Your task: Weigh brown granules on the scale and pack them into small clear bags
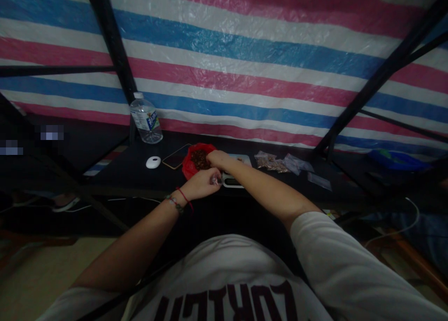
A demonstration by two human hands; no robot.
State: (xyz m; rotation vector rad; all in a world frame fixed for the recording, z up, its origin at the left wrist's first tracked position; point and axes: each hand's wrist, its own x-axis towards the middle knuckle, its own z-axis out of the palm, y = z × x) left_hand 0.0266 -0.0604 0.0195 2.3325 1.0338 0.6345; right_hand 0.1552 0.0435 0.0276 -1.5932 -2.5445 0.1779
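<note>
A red plastic bag (189, 169), its rim spread, holds small brown pieces (199, 158) on the dark table. At the bag's right side my right hand (217, 159) reaches in, its fingertips hidden. My left hand (202, 183) is closed on a small clear plastic bag (216, 179) in front of the red bag. Partly behind my right forearm lies a digital scale (234, 182); a small brown bit shows on its plate. To the right are small clear bags with brown pieces (268, 161) and flat clear bags (297, 163).
A phone (177, 157), a white computer mouse (153, 162) and a clear bottle (146, 120) stand or lie left of the red bag. Dark metal posts (117, 45) frame the table, with a striped plastic sheet (227, 55) behind. A blue object (395, 160) lies far right.
</note>
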